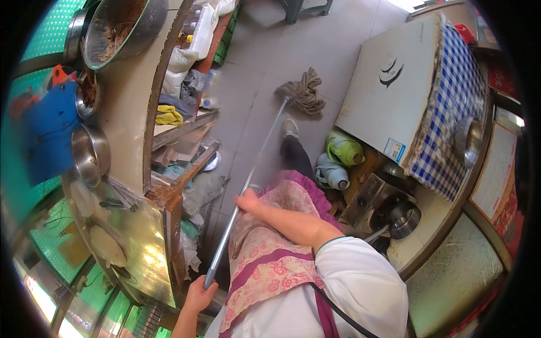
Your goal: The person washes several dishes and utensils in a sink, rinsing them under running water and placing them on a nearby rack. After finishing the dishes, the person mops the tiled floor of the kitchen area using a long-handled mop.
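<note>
A mop with a metal pole (264,148) slants across the view before me. My left hand (199,292) is closed around the grey upper end of the pole, by my left side. Farther down the pole, my right hand (249,201) grips it in front of my flowered apron (274,236). The brown cloth mop head (305,94) lies bunched on the grey tiled floor (253,105), just beyond my shoe (290,127).
On the left stands a counter (127,105) with metal bowls (90,154) and crowded shelves below. To the right are a white chest freezer (391,80) under a checked cloth, two thermos flasks (344,148) and a saucepan (404,219). A stool (293,10) stands ahead.
</note>
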Motion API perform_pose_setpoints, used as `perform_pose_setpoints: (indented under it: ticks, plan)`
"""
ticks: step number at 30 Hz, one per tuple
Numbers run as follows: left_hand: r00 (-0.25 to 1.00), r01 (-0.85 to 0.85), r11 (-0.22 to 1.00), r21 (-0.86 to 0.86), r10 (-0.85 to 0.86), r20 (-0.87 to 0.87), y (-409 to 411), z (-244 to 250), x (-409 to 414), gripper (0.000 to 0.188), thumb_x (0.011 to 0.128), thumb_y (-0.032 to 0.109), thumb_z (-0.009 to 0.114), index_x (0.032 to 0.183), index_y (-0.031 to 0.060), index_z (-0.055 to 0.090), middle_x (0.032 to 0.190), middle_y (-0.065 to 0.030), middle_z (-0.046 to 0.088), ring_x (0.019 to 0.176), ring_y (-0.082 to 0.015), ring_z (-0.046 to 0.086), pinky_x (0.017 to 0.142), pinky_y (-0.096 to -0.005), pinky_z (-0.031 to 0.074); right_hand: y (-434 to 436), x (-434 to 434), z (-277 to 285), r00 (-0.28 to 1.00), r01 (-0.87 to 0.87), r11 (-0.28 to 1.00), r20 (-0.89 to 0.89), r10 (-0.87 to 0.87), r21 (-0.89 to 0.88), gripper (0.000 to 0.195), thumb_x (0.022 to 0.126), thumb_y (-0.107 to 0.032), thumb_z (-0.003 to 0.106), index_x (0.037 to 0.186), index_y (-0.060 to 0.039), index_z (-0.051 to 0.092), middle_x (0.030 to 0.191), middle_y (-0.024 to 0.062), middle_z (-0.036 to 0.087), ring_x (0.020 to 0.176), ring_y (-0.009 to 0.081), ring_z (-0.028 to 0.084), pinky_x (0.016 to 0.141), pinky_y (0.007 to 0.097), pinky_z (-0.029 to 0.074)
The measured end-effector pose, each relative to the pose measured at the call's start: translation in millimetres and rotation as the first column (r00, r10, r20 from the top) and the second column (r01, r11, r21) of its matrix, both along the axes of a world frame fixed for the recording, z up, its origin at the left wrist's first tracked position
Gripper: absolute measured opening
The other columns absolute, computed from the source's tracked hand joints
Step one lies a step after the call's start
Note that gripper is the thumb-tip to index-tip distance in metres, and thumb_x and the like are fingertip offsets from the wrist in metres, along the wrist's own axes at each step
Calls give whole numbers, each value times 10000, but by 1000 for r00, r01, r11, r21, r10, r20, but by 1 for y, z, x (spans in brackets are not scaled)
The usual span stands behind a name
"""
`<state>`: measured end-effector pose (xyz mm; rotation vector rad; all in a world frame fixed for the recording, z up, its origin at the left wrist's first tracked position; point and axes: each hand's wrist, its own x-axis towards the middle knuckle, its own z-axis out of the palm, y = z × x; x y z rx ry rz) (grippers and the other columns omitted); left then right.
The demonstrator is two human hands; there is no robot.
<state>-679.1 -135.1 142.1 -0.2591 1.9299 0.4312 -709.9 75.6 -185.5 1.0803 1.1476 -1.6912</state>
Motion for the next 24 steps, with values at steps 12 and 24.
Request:
perform_pose_setpoints:
  ticks: [12,24]
  plan:
    - [540,-841,417,343,636,551,216,-141,-159,189,993,167,559,1135,47,532,628,44,398,386,-69,333,433,-258,265,251,-271,-154,329,-360,173,-49,943,917,97,763,-147,651,736,-94,729,724,115,702,711,294,709,598,388,555]
    - [269,-963,239,125,806,528,73,-80,-50,100,993,163,558,1064,102,523,597,58,333,421,-67,296,422,-254,234,50,-203,-107,-67,-452,34,-72,995,891,80,768,-197,708,725,-169,769,746,66,725,767,246,723,656,379,562]
